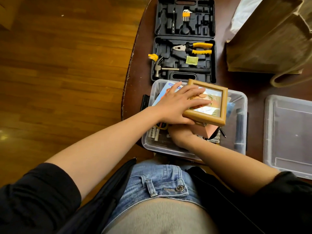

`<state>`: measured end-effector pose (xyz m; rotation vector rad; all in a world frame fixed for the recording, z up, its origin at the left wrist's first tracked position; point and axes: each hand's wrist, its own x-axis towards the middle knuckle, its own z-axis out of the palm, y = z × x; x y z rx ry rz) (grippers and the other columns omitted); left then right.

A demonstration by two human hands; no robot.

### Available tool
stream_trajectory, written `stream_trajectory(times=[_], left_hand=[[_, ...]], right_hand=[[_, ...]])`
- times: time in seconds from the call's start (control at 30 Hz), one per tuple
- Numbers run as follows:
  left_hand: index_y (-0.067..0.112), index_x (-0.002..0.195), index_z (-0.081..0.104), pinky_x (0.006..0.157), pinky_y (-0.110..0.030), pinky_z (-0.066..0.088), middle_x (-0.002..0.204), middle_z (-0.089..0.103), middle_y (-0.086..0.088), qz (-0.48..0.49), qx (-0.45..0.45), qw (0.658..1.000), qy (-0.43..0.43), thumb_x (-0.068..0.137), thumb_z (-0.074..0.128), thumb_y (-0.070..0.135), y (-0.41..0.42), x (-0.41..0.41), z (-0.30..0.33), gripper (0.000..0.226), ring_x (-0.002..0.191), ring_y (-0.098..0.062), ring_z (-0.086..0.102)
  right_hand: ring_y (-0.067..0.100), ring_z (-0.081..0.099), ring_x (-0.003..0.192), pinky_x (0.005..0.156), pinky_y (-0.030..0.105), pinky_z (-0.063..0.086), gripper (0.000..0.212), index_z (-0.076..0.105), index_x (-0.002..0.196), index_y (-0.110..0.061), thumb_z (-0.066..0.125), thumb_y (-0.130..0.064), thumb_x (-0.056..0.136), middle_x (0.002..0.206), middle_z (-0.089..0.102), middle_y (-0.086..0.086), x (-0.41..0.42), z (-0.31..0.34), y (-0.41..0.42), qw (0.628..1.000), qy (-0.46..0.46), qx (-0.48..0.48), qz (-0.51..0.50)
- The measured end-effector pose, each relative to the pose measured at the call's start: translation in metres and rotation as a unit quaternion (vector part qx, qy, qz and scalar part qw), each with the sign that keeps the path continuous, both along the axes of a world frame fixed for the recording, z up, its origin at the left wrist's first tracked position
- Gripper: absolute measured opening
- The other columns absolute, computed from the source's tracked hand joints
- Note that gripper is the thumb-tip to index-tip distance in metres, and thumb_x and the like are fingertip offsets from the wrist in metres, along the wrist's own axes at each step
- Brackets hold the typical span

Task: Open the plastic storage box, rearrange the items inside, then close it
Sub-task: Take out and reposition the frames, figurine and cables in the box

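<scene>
Fingers (194, 97) of the left hand (175, 105) lie straight and slightly spread across the glass of a wooden picture frame (217, 105), pressing on it; the right hand (181, 134) reaches under the frame, its fingers hidden, so their state cannot be told. This frame sits tilted over the open clear plastic storage box (239, 125) at the near edge of a dark wooden table (253, 85). Inside the box lie batteries (154, 134), one to the right reading "Heyoright", a pink box (211, 130) under the frame, and a blue booklet (166, 88) whose title starts "MI". To the right rests the clear lid (288, 132). Beyond the box an open black tool case (184, 43) holds yellow-handled pliers (194, 48), a hammer (177, 69) and hex keys (186, 15). A brown paper bag (270, 41) stands at the far right
</scene>
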<state>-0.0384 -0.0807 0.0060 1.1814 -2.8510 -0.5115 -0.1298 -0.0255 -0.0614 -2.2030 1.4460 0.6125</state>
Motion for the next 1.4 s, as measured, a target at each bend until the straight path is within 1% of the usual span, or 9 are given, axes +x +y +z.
stream_trajectory(times=[0.1, 0.2, 0.33, 0.6, 0.73, 0.9, 1.07, 1.2, 1.4], left_hand=[[0.040, 0.147, 0.025, 0.115, -0.050, -0.003, 0.158, 0.017, 0.004, 0.004, -0.003, 1.000, 0.008, 0.081, 0.062, 0.056, 0.001, 0.000, -0.001, 0.077, 0.145, -0.018, 0.007], [0.041, 0.146, 0.026, 0.114, -0.049, -0.002, 0.157, 0.019, 0.003, 0.011, -0.012, 1.000, 0.015, 0.082, 0.063, 0.053, 0.002, 0.000, -0.002, 0.075, 0.145, -0.018, 0.009], [0.042, 0.146, 0.026, 0.115, -0.050, -0.001, 0.157, 0.019, 0.004, 0.022, -0.023, 0.999, 0.021, 0.083, 0.060, 0.054, 0.004, -0.002, -0.006, 0.072, 0.145, -0.018, 0.009], [0.044, 0.146, 0.024, 0.114, -0.048, -0.004, 0.158, 0.016, 0.005, 0.029, -0.014, 0.999, 0.016, 0.083, 0.060, 0.054, 0.004, -0.003, -0.006, 0.073, 0.145, -0.017, 0.007], [0.043, 0.145, 0.026, 0.114, -0.046, -0.007, 0.158, 0.015, 0.005, 0.028, -0.007, 0.999, 0.022, 0.082, 0.062, 0.053, 0.004, -0.003, -0.005, 0.073, 0.145, -0.016, 0.006], [0.043, 0.145, 0.027, 0.113, -0.044, -0.009, 0.158, 0.016, 0.005, 0.029, -0.005, 0.999, 0.025, 0.082, 0.063, 0.052, 0.004, -0.003, -0.004, 0.073, 0.145, -0.016, 0.006], [0.043, 0.145, 0.025, 0.113, -0.044, -0.009, 0.158, 0.015, 0.005, 0.031, -0.008, 0.999, 0.023, 0.083, 0.063, 0.052, 0.005, -0.003, -0.005, 0.073, 0.145, -0.016, 0.006], [0.042, 0.144, 0.028, 0.114, -0.047, -0.006, 0.158, 0.016, 0.005, 0.035, -0.005, 0.999, 0.027, 0.083, 0.062, 0.050, 0.006, -0.004, -0.003, 0.071, 0.145, -0.016, 0.007], [0.041, 0.144, 0.029, 0.115, -0.048, -0.004, 0.157, 0.018, 0.005, 0.041, -0.009, 0.998, 0.035, 0.082, 0.062, 0.051, 0.007, -0.004, -0.003, 0.071, 0.145, -0.017, 0.009]], right_hand=[[0.034, 0.048, 0.118, 0.092, 0.038, 0.039, 0.034, 0.053, 0.124, -0.012, 0.047, -0.020, 0.092, 0.128, 0.051, 0.017, -0.014, 0.029, 0.006, 0.996, -0.031, 0.006, 0.078], [0.030, 0.060, 0.093, 0.072, 0.029, 0.043, 0.022, 0.063, 0.098, -0.010, 0.058, -0.027, 0.085, 0.101, 0.064, 0.012, -0.037, 0.055, 0.005, 0.994, -0.054, 0.023, 0.093], [0.030, 0.061, 0.091, 0.077, 0.035, 0.051, 0.020, 0.064, 0.099, -0.003, 0.060, -0.017, 0.085, 0.098, 0.065, 0.014, -0.089, 0.080, 0.005, 0.993, -0.001, 0.105, 0.055], [0.028, 0.062, 0.089, 0.073, 0.031, 0.047, 0.017, 0.062, 0.102, -0.002, 0.049, -0.005, 0.091, 0.102, 0.063, 0.012, -0.129, 0.054, 0.017, 0.983, 0.131, 0.128, 0.029], [0.025, 0.050, 0.075, 0.066, 0.030, 0.042, 0.020, 0.062, 0.101, -0.001, 0.047, 0.002, 0.089, 0.085, 0.053, 0.010, -0.129, 0.033, 0.015, 0.981, 0.131, 0.139, 0.024], [0.029, 0.062, 0.090, 0.064, 0.030, 0.042, 0.021, 0.062, 0.100, -0.002, 0.048, 0.006, 0.086, 0.099, 0.064, 0.014, -0.128, 0.024, 0.017, 0.986, 0.123, 0.113, 0.008], [0.030, 0.062, 0.091, 0.064, 0.029, 0.042, 0.019, 0.063, 0.098, -0.002, 0.049, 0.003, 0.086, 0.100, 0.065, 0.014, -0.125, 0.025, 0.017, 0.983, 0.138, 0.116, 0.016], [0.028, 0.062, 0.096, 0.071, 0.031, 0.049, 0.021, 0.061, 0.107, -0.004, 0.051, -0.003, 0.088, 0.106, 0.064, 0.012, -0.124, 0.025, 0.017, 0.981, 0.158, 0.107, 0.021], [0.027, 0.063, 0.096, 0.065, 0.030, 0.044, 0.023, 0.060, 0.108, -0.006, 0.050, -0.002, 0.088, 0.108, 0.063, 0.010, -0.124, 0.026, 0.018, 0.982, 0.167, 0.079, 0.032]])
